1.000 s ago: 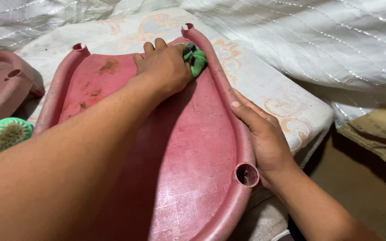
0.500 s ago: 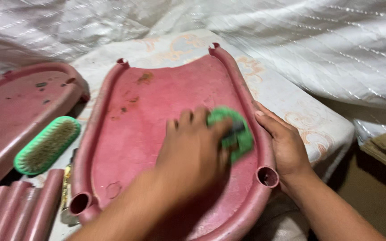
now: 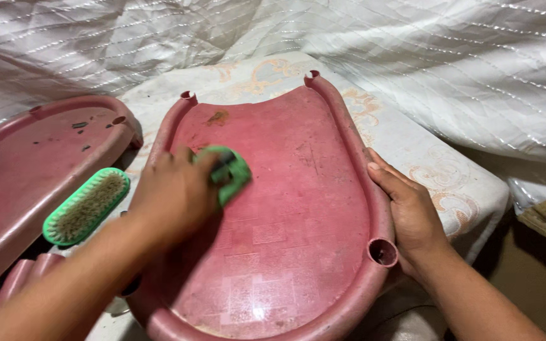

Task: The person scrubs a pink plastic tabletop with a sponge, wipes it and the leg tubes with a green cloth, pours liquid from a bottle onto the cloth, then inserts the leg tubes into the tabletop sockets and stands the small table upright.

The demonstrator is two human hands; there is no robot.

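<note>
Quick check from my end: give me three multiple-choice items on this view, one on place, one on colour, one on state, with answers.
1. Where does the scrub brush lie?
A. left of the red plastic piece being scrubbed
B. on top of it
C. in the right hand

2. What colour is the scouring pad?
A. yellow
B. green
C. blue

3. What is the right hand doing?
A. hanging free
B. holding the brush
C. gripping the piece's right rim

Answers: 1 A, the brush rests between the two red pieces. 2 B, the pad under the left hand is green. 3 C, its fingers wrap the rim.
</note>
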